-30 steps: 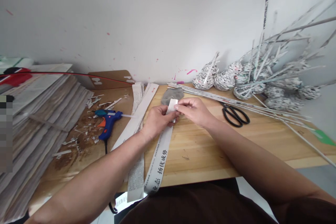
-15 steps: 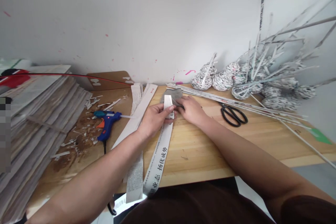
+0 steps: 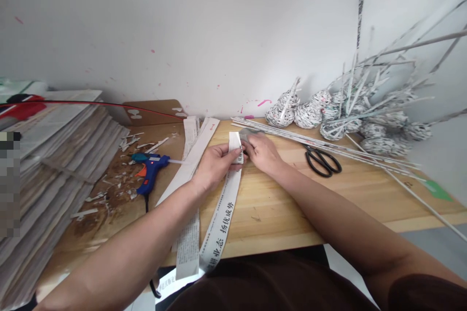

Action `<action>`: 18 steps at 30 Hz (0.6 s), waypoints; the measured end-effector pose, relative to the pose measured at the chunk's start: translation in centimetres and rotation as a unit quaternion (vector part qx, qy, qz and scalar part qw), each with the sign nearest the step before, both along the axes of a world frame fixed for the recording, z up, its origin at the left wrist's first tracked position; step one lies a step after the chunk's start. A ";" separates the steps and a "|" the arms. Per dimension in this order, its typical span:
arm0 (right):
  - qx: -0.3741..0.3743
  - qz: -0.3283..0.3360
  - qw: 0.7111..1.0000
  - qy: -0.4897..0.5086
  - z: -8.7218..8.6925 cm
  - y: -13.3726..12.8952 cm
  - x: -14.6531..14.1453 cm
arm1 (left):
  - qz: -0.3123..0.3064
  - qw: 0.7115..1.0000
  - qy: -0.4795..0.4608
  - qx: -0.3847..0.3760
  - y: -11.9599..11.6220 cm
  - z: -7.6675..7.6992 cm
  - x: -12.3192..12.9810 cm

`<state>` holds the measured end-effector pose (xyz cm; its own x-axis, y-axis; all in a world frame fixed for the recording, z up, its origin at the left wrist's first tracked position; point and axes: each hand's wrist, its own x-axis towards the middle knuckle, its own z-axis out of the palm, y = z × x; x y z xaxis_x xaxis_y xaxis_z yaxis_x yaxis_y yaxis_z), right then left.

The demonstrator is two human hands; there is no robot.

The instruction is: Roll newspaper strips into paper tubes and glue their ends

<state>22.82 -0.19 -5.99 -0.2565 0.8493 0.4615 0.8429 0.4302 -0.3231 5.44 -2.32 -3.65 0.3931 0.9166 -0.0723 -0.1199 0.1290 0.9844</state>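
A long newspaper strip hangs from my left hand, its lower part curving down past the table's front edge. My left thumb and fingers pinch the strip near its folded white upper end. My right hand is just to the right, fingers curled in and the thumb side up against the strip's right edge. Something small and dark shows between those fingertips; what it is I cannot make out. Behind the right hand lies a grey cloth-like piece, mostly covered by it.
Left of my hands are more paper strips, a blue glue gun among paper scraps and a tall newspaper stack. Rightward lie black-handled scissors, paper sticks and several woven paper shapes by the wall.
My right hand has shifted slightly left, its fingertips now meeting the strip's edge and covering more of the grey piece. My left hand keeps its hold. The camera view has shifted a little.
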 end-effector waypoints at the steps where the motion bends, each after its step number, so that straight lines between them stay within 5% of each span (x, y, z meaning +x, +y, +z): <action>1: 0.013 0.018 1.000 0.003 0.0 0.0 0.0 | 0.002 1.000 0.000 0.001 0.0 0.0 0.0; 11: -0.001 0.154 0.983 0.095 0.5 -0.6 0.0 | 0.011 0.999 -0.009 0.031 -0.2 0.1 -0.1; 18: -0.041 0.015 0.986 0.160 1.2 -0.8 0.5 | 0.019 1.000 0.003 0.022 -0.4 0.6 0.0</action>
<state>23.32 -1.01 -4.80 -0.1349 0.8808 0.4538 0.6791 0.4157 -0.6050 5.46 -2.73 -3.05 0.3575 0.9333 -0.0338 -0.1184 0.0812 0.9896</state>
